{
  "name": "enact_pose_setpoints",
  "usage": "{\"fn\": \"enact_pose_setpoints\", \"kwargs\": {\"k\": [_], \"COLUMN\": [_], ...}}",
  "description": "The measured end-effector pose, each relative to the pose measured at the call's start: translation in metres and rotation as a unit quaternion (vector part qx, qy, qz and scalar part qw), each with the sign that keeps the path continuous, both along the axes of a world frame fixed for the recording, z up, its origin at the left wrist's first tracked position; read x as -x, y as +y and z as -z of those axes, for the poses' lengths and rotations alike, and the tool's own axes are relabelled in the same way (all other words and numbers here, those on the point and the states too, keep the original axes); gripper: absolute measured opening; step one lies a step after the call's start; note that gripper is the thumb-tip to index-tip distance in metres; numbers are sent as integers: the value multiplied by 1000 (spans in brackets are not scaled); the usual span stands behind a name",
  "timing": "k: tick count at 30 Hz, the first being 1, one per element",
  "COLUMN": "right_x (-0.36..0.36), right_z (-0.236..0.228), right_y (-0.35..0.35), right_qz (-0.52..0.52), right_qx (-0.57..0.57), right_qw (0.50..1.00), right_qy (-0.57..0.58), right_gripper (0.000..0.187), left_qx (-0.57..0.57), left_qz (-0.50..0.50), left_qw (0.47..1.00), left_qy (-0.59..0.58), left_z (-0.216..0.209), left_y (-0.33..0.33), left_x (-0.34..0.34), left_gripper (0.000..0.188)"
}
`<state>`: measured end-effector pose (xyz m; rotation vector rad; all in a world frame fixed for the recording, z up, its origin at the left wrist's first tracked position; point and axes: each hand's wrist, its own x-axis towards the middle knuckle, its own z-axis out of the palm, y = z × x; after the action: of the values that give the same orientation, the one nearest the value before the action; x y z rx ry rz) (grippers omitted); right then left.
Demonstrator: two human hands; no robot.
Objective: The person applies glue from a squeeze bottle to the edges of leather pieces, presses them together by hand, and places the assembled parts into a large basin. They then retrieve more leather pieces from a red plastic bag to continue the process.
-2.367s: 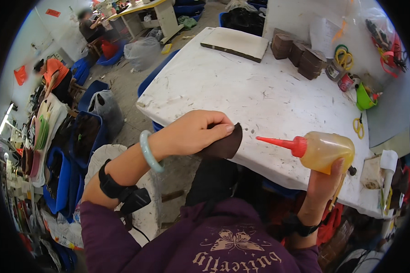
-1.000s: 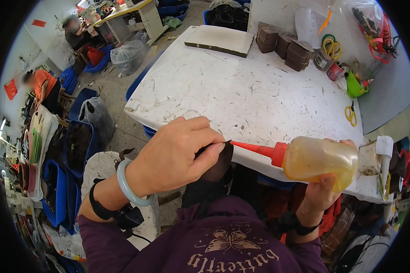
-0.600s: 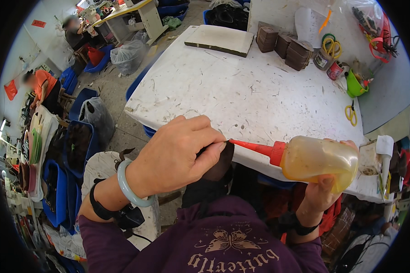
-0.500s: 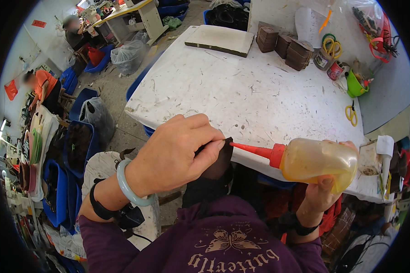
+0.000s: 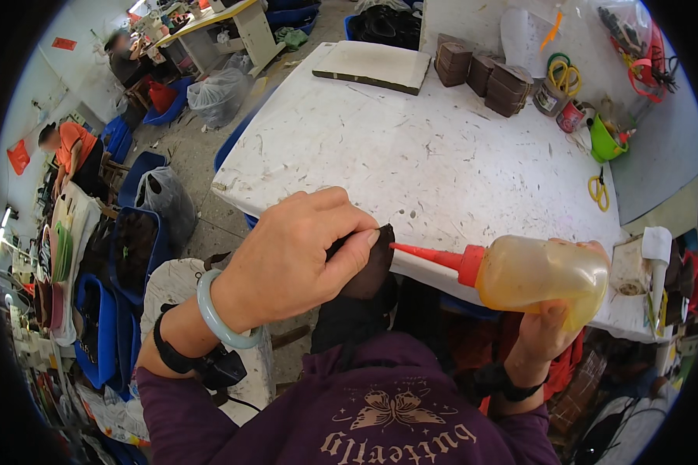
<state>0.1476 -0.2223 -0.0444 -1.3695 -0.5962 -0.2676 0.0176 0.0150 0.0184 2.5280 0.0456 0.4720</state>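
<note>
My left hand point(image 5: 310, 240) pinches a dark brown piece point(image 5: 379, 256), perhaps leather, between thumb and forefinger just off the table's front edge. Most of that piece's far side is hidden behind the fingers. In my right hand point(image 5: 547, 322) lies a translucent squeeze bottle point(image 5: 547, 277) of yellowish liquid, held sideways. Its red pointed nozzle point(image 5: 434, 256) aims left, the tip right by the edge of the brown piece; whether they touch I cannot tell.
On the white table point(image 5: 349, 147) stand a pale slab point(image 5: 372, 65), bundled stacks of brown pieces point(image 5: 508, 89), a can with scissors point(image 5: 551, 99), a green bowl point(image 5: 606, 139) and yellow scissors point(image 5: 598, 191). Blue bins point(image 5: 93, 329) line the left floor. Two people sit further off.
My left hand has shifted slightly up and left with the brown piece, so its upper edge sits higher beside the nozzle tip. The bottle has hardly moved.
</note>
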Motion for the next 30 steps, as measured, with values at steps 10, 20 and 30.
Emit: {"fn": "enact_pose_setpoints", "kwargs": {"k": [10, 20, 30], "right_x": [-3, -3, -5], "right_z": [-3, 4, 17], "right_y": [8, 3, 3], "right_qz": [-4, -6, -54], "right_qx": [-18, -6, -32], "right_qw": [1000, 1000, 996], "right_qy": [-6, 13, 62], "right_gripper": [82, 80, 76], "left_qx": [18, 37, 80], "left_qz": [4, -21, -48], "left_qw": [1000, 999, 995], "left_qy": [-1, -11, -32], "left_z": [2, 3, 6], "left_y": [-3, 1, 2], "left_x": [1, -2, -3], "left_gripper": [8, 9, 10]}}
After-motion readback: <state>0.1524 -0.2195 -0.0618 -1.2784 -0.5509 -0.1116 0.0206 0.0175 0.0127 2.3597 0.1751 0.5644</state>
